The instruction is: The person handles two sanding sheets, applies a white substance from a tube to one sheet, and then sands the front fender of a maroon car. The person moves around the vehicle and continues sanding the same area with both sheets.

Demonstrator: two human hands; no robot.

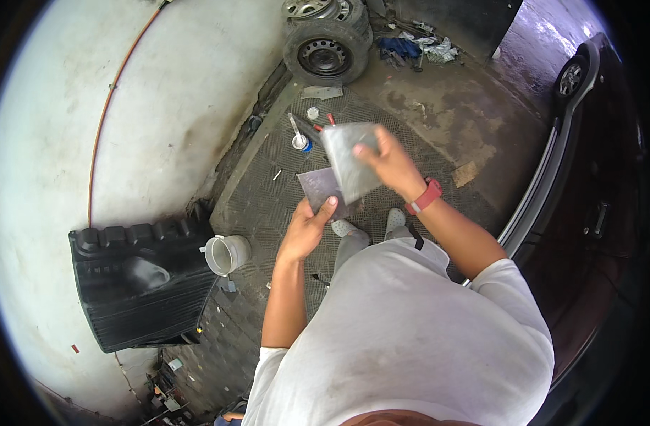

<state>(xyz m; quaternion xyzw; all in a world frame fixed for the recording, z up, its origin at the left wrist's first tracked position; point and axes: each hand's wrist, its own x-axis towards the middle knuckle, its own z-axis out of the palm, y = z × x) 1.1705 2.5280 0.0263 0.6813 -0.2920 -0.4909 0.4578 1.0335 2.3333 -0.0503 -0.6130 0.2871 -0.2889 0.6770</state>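
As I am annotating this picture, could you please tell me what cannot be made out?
In the head view:
Grey sheet in the right hand: surface detail lost in blur.
Dark sheet in the left hand: partly hidden by the grey one.
Dark car: partly cut off by the lens rim.

On my left, a whitish bucket point(233, 257) stands just beside a black plastic panel point(140, 284), and an orange hose point(112, 86) runs along the pale wall point(55, 142). Ahead of me sit wheels point(325, 57) near a blue cloth point(401, 47); a dark car point(573, 220) stands on my right.
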